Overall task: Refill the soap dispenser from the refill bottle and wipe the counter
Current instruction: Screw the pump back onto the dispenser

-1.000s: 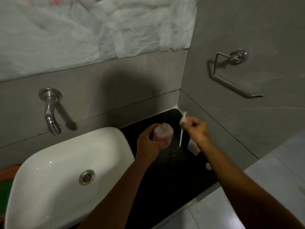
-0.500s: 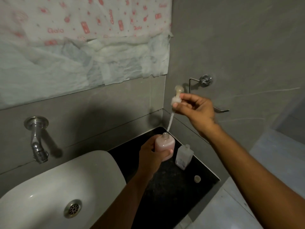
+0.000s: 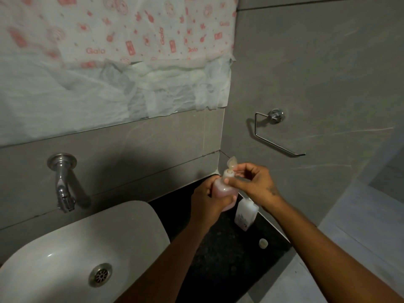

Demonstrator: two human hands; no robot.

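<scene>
My left hand (image 3: 209, 200) grips the body of a pink soap dispenser bottle (image 3: 220, 190), held above the black counter (image 3: 220, 256). The pump head (image 3: 230, 169) sits on the bottle's neck, and my right hand (image 3: 253, 182) pinches its collar with thumb and fingers. A clear refill bottle (image 3: 246, 215) stands uncapped on the counter just right of the dispenser, against the side wall. Its small round cap (image 3: 263, 243) lies on the counter nearer to me.
A white basin (image 3: 72, 248) with a metal drain fills the lower left, under a wall tap (image 3: 63, 184). A chrome towel ring (image 3: 273, 130) hangs on the right wall. Paper covers the mirror (image 3: 113, 66) above. The counter's edge drops to a tiled floor at right.
My right hand lifted the pump with its tube high above the bottle, then lowered it into the neck. The pump now sits on the dispenser.
</scene>
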